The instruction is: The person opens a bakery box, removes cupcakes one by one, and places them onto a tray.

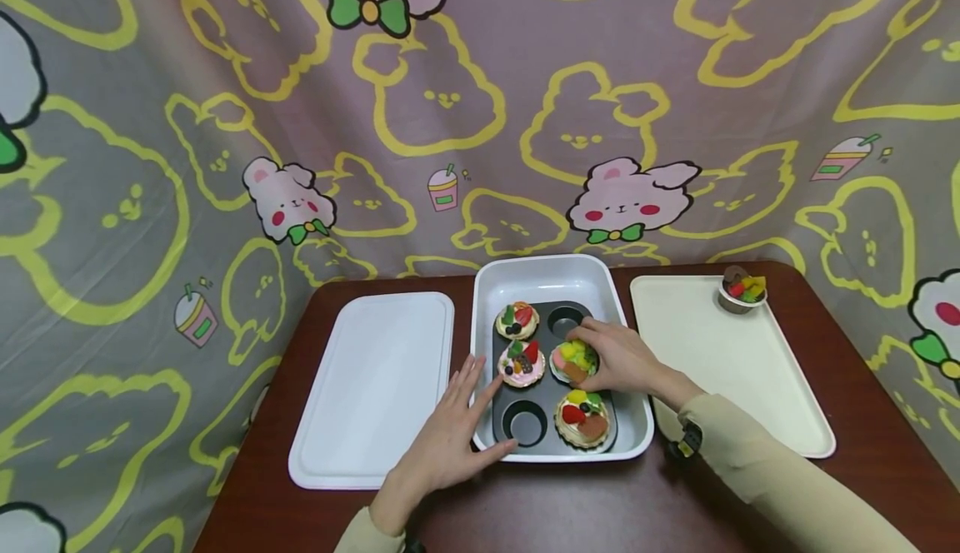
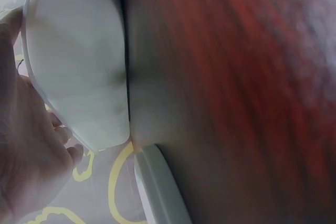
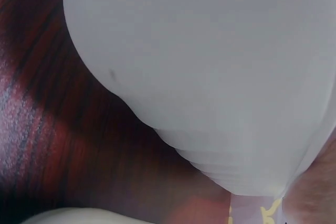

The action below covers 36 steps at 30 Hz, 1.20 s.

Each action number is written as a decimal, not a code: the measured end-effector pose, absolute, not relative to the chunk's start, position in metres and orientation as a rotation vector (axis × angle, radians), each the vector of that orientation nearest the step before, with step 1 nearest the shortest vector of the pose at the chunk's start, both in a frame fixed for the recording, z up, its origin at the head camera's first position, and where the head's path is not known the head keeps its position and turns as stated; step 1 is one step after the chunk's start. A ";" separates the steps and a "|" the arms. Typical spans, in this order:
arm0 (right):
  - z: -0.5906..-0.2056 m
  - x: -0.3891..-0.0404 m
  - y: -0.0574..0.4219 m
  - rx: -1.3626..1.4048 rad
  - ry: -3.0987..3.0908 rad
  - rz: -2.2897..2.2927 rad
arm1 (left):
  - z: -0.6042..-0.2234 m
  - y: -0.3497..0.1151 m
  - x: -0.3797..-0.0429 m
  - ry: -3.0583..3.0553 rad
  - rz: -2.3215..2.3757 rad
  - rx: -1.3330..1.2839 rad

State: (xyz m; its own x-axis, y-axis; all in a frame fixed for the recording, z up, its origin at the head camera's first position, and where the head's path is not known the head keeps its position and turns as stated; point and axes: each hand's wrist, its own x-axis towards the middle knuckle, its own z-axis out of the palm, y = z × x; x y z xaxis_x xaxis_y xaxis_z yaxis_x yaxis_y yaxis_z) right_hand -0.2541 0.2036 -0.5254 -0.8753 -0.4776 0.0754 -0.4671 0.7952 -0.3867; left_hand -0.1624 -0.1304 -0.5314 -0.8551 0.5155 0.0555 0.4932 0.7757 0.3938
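Note:
A dark muffin pan (image 1: 540, 450) lies inside a deep white tub (image 1: 637, 445). My right hand (image 1: 618, 359) grips a fruit tart (image 1: 576, 360) with yellow and green toppings at the pan's right middle cup, thumb and fingers round its sides. My left hand (image 1: 444, 440) spreads its straight fingers over the tub's left rim, its forefinger beside a pink-cream tart (image 1: 521, 365). In the left wrist view that hand (image 2: 31, 140) lies along the tub's outer wall (image 2: 79, 61). Other tarts sit at the back left (image 1: 517, 320) and front right (image 1: 582, 420) of the pan.
To the left lies a flat white tray (image 1: 375, 391). On the right is a cream tray (image 1: 727, 361) with a chocolate-coloured fruit cup (image 1: 741, 291) at its back corner. All stand on a dark wooden table (image 1: 555, 503), and a patterned curtain (image 1: 480, 120) hangs behind.

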 end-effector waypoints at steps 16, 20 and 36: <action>-0.517 -0.257 0.206 -0.774 2.830 -0.921 | -0.532 -0.130 -0.162 2.914 0.629 0.819; -0.513 -0.255 0.206 -0.750 2.776 -1.025 | -0.532 -0.129 -0.162 2.911 0.632 0.822; -0.502 -0.249 0.210 -0.589 2.540 -1.577 | -0.533 -0.130 -0.163 2.914 0.615 0.842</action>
State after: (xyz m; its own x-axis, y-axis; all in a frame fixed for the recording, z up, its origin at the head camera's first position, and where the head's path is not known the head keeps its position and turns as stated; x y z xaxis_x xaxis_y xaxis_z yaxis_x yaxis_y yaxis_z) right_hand -0.2494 0.2098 -0.5020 -0.9209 -0.3704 0.1213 -0.2729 0.3906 -0.8792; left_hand -0.1627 -0.1302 -0.5330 -0.8509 0.5214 0.0645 0.5030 0.7730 0.3866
